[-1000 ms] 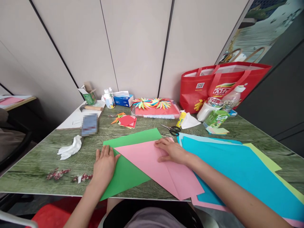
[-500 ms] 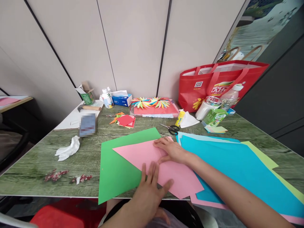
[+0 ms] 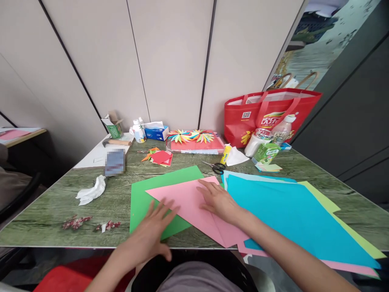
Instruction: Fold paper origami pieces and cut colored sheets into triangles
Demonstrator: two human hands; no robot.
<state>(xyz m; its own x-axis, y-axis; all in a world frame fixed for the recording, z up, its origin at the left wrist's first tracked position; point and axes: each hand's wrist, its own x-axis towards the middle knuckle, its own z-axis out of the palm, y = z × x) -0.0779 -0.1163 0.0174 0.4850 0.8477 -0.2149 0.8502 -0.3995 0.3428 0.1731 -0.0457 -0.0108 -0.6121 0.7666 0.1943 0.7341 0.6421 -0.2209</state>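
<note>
Back leftward from the middle of the folded pink paper (image 3: 188,202) has come my left hand (image 3: 152,225), its fingers spread and clenched on nothing, over the green sheet (image 3: 161,192) and the pink edge (whether they touch, I can't tell). Open and gripping nothing, my right hand's (image 3: 220,202) fingers lie on the pink paper, which overlaps the green sheet on the worktop (image 3: 54,207), left of the blue sheets (image 3: 282,215).

Single head-worn view: faces forward and down, close over the table (image 3: 51,215), wall (image 3: 170,52) across upper frame.
</note>
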